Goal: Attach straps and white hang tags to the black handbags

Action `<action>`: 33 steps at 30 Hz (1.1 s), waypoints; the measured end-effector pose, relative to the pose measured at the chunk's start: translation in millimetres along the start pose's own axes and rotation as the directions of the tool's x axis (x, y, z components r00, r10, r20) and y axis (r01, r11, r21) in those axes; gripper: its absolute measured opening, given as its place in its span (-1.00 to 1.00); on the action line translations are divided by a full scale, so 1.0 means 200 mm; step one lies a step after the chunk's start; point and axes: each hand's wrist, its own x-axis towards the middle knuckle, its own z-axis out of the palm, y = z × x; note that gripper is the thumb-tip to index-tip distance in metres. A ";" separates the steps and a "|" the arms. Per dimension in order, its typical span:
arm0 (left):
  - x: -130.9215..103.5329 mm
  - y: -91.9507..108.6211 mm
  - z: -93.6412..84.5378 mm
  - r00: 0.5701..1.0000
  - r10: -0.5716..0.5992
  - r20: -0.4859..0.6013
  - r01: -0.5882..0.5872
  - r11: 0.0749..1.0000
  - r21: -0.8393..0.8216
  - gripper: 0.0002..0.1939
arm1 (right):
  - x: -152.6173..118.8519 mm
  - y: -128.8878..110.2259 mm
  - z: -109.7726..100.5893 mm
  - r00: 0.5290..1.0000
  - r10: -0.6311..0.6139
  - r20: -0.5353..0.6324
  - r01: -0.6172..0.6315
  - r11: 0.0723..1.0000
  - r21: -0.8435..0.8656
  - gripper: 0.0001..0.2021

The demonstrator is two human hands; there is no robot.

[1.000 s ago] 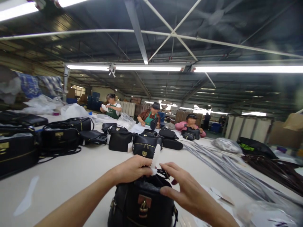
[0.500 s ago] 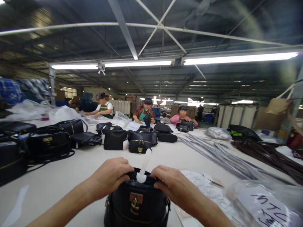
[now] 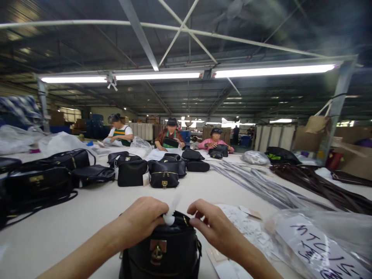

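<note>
A black handbag (image 3: 159,255) with a gold padlock on its front stands upright before me, its top partly unzipped. A white translucent strip (image 3: 169,219) sticks up from the bag's opening. My left hand (image 3: 142,217) is closed at the top edge, with thumb and fingertips pinched at the strip's base; the exact contact is partly hidden. At the right end of the opening, by a gold zip pull (image 3: 186,221), my right hand (image 3: 215,224) has thumb and forefinger apart with nothing visible between them.
Black bags (image 3: 132,173) stand across the white table (image 3: 95,209). Grey straps (image 3: 255,182) and dark brown straps (image 3: 314,182) lie to the right. A marked plastic bag (image 3: 314,244) and printed papers (image 3: 244,224) are near my right arm. Several people sit opposite.
My left hand has moved along the bag's rim to the white strip. My right hand has loosened from the rim, its fingers now apart. The zip pull has come into view.
</note>
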 end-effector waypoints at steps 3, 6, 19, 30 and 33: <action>0.01 -0.01 0.00 0.999 0.050 -0.010 -0.051 0.984 -0.171 -0.85 | -0.05 0.06 0.00 0.982 0.100 0.159 -0.140 0.954 0.264 -0.77; 0.03 -0.02 -0.01 0.997 0.074 0.005 -0.071 0.968 -0.243 -0.83 | -0.09 0.12 0.02 0.963 0.007 0.270 -0.150 0.845 0.513 -0.64; 0.08 0.03 0.01 0.998 0.065 0.003 -0.062 0.970 -0.234 -0.94 | -0.07 0.18 0.06 0.982 -0.048 0.185 -0.048 0.876 0.481 -0.43; 0.15 0.16 0.03 0.951 0.254 0.174 -0.178 0.914 -0.364 -0.54 | -0.09 0.17 0.03 0.950 -0.167 0.263 0.026 0.884 0.467 -0.61; 0.18 0.19 0.05 0.961 0.198 0.193 -0.147 0.957 -0.249 -0.67 | -0.09 0.17 0.03 0.957 -0.135 0.257 0.002 0.888 0.459 -0.66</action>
